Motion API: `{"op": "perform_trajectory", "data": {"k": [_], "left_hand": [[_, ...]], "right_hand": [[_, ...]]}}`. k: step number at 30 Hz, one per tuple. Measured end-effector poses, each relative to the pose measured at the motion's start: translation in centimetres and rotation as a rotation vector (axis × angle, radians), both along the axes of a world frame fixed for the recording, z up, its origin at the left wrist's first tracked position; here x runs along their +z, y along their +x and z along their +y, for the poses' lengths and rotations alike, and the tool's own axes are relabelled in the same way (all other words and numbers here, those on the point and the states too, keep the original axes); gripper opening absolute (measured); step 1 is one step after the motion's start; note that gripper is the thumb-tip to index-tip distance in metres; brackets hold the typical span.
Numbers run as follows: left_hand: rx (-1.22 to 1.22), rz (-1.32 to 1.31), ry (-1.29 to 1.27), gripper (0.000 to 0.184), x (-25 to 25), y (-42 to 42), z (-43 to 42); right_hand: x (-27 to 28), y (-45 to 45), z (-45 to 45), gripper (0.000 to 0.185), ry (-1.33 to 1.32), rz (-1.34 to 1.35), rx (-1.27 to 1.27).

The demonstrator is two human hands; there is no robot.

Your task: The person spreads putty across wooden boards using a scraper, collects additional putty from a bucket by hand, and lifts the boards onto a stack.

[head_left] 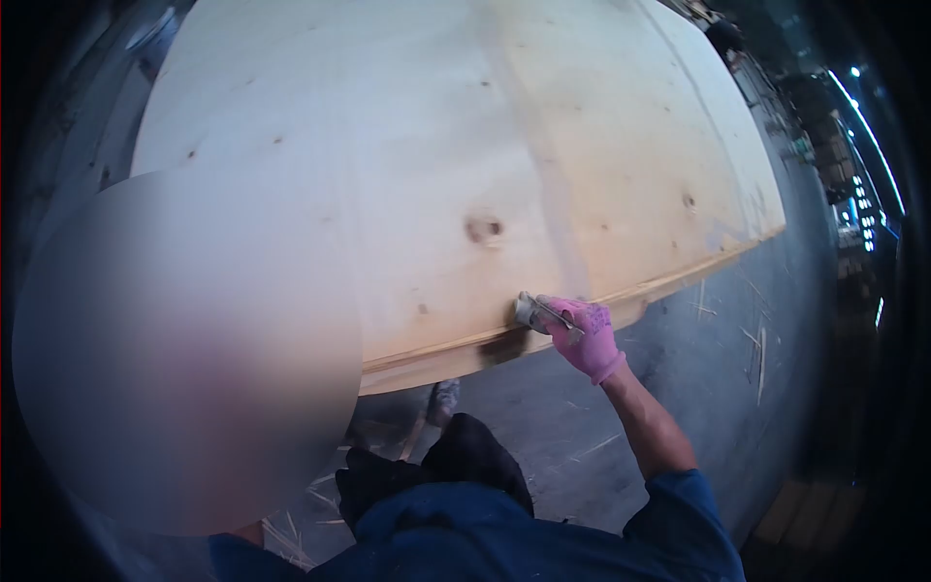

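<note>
My right hand (590, 339), in a pink glove, is at the near edge of a large pale plywood sheet (417, 175). Its fingers are closed round a small scraper-like hand tool (529, 311) with a greyish-white head and a thin metal part. The tool's head points left and lies over the sheet's edge; its exact kind is unclear. A round blurred patch covers the lower left of the view, so my left hand and what it touches are hidden. Dark knots and greyish bands mark the wood's face.
The sheet's layered near edge (679, 274) overhangs a grey floor (669, 407) strewn with thin wood splinters (761, 364). My dark shoe (444, 398) shows under the edge. Stacked boards (810, 514) appear dimly at lower right. Lights (866, 204) glow at far right.
</note>
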State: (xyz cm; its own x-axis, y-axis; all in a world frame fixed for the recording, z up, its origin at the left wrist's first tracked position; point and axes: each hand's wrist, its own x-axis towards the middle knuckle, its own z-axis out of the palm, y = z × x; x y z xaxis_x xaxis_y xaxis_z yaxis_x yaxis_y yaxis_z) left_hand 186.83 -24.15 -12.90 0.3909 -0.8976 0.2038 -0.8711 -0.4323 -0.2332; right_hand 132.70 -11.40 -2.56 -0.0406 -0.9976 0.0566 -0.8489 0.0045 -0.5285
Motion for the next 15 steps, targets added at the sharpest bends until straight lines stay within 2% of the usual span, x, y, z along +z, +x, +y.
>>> {"op": "perform_trajectory", "data": {"k": [6,10,13,15], "left_hand": [[-0.027,0.121,-0.024,0.069,1.4,-1.2,0.2],[-0.195,0.285,0.056,0.081,2.2,-0.7,0.4],[-0.483,0.436,0.126,0.085,3.4,2.6,-0.2],[-0.682,0.265,0.007,0.084,0.7,9.8,-2.8]], "right_hand": [[-1.6,14.8,-4.1,0.021,0.034,-0.073,0.025],[-2.2,25.8,-6.9,0.019,-0.201,-0.036,0.194],[-1.4,29.0,-9.2,0.018,0.347,-0.565,-0.090],[-0.6,29.4,-10.6,0.021,0.167,-0.922,-0.259]]}}
